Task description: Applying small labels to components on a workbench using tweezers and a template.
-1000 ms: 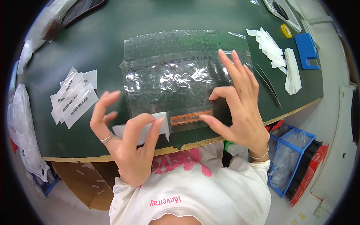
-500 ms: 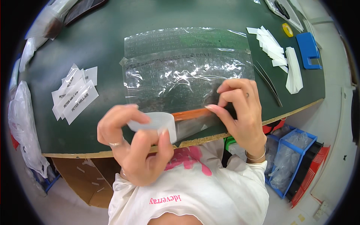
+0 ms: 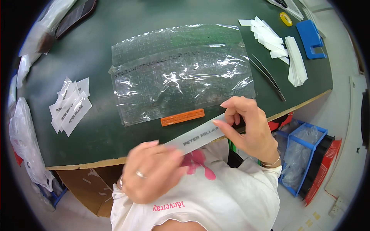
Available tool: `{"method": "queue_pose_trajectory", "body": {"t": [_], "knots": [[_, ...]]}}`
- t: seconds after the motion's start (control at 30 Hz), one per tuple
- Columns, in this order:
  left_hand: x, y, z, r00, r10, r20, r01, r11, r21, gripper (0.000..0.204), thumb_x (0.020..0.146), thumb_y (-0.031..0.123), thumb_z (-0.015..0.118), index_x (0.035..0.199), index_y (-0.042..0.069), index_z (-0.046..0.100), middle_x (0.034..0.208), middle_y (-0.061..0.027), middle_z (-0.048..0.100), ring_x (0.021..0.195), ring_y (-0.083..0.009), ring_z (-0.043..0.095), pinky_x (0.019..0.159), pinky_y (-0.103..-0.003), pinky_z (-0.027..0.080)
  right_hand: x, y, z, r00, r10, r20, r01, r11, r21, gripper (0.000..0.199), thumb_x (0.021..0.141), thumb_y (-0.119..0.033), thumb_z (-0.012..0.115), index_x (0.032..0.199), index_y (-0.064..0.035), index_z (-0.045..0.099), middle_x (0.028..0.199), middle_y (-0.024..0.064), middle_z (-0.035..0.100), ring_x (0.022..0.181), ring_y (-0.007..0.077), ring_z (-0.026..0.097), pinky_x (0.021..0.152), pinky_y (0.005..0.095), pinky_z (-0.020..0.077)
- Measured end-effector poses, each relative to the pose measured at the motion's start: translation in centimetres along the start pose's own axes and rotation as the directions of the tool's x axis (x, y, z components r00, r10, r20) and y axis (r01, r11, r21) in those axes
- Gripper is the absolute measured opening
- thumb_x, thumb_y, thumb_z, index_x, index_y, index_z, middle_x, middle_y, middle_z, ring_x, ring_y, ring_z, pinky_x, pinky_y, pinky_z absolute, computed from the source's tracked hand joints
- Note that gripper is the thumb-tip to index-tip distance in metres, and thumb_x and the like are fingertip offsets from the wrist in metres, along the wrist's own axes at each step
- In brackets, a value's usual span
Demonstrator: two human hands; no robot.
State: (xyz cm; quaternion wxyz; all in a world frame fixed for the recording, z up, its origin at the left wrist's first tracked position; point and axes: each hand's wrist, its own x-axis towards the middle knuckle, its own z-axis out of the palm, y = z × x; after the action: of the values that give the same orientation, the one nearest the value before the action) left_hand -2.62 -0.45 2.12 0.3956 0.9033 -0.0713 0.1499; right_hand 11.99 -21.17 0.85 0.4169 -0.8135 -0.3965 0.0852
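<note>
Now a long grey printed label strip [image 3: 200, 137] is stretched between both hands, just above the table edge. Left hand [image 3: 154, 173] and right hand [image 3: 246, 125] each pinch one end. A small orange label [image 3: 182, 117] lies beside the crinkly clear plastic bag [image 3: 181, 73] on the dark green table [image 3: 96, 131]. White labels [image 3: 69, 106] are piled at the left. Before, the strip was short and the hands were closer together.

One head-worn fisheye camera looks steeply down from close above the green table [image 3: 115, 34], its near edge and the wearer's chest below.
</note>
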Motion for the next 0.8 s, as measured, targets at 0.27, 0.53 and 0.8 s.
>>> {"method": "queue_pose_trajectory", "body": {"t": [0.27,0.53,0.8], "knots": [[1.1,-0.2,3.0,0.959,0.207,0.194,-0.264,0.902,0.342,0.030,0.082,0.007,0.065,0.111,0.005,0.071,0.115,-0.0141,0.070,0.110,-0.0289,0.067,0.095,-0.037,0.049,-1.6,-0.1,-1.2,0.990,-0.093,-0.108,0.055,0.948,-0.313,0.047,0.070,-0.005,0.083,0.110,-0.0045,0.058,0.092,0.0083,0.056,0.082,0.0209,0.053,0.072,0.0317,0.0447],[0.3,-2.3,-0.1,0.955,0.216,0.202,-0.229,0.972,0.046,0.026,0.082,0.008,0.065,0.107,0.000,0.071,0.108,-0.0159,0.072,0.106,-0.0237,0.069,0.095,-0.036,0.052,-0.5,2.5,-4.0,0.891,-0.062,-0.449,-0.203,0.831,-0.518,0.031,0.078,-0.002,0.076,0.106,-0.0026,0.063,0.106,0.0103,0.057,0.096,0.0242,0.056,0.083,0.0330,0.0463],[-2.8,-7.8,-9.0,0.860,0.052,-0.507,0.338,0.687,0.643,0.018,0.088,-0.011,0.059,0.099,-0.005,0.072,0.122,-0.0230,0.064,0.115,-0.0319,0.063,0.095,-0.039,0.051,0.5,4.7,-5.2,0.893,0.086,-0.442,-0.264,0.894,-0.361,0.021,0.081,0.006,0.069,0.101,-0.0004,0.065,0.099,0.0101,0.059,0.087,0.0207,0.061,0.073,0.0302,0.0511]]}}
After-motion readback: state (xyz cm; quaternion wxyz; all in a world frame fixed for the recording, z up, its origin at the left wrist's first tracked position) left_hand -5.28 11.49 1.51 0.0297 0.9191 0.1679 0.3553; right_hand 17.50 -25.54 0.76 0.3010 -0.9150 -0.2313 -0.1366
